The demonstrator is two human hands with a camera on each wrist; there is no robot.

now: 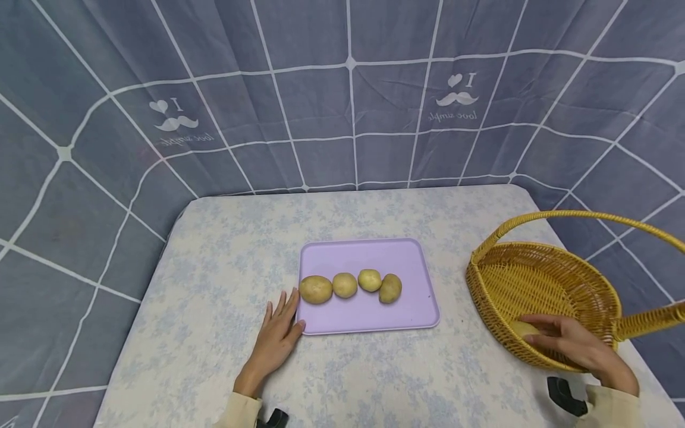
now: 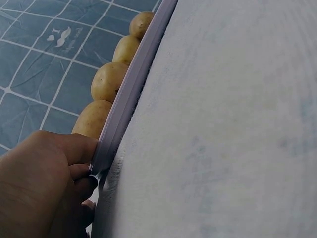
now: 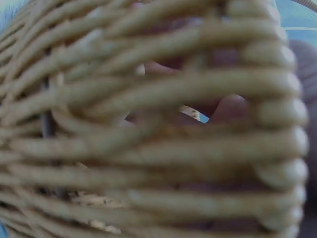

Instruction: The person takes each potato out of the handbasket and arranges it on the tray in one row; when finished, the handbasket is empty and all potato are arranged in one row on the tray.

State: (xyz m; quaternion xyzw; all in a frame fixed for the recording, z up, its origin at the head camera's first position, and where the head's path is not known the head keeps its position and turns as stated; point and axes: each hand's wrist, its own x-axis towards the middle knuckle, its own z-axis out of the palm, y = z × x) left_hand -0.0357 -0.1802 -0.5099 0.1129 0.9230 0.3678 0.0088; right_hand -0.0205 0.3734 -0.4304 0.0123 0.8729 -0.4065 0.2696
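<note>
Inside the wicker basket (image 1: 487,297), my right hand (image 1: 575,342) holds a potato (image 1: 522,328) near the front wall, the fingers covering part of it. In the right wrist view the basket's weave (image 3: 163,144) fills the picture, with the hand seen only through gaps. My left hand (image 1: 275,339) lies at the left edge of a lilac tray (image 1: 369,318), fingers extended, index finger and thumb touching the rim. On the tray, a large potato (image 1: 316,289), a round potato (image 1: 345,285), a pale potato (image 1: 370,280) and a brownish potato (image 1: 390,289) form a row.
A pale floral cloth covers the table (image 1: 246,238). The basket's tall arched handle (image 1: 583,215) rises over its opening at the table's right side. Grey-blue checked curtains (image 1: 321,107) hang behind and along both sides.
</note>
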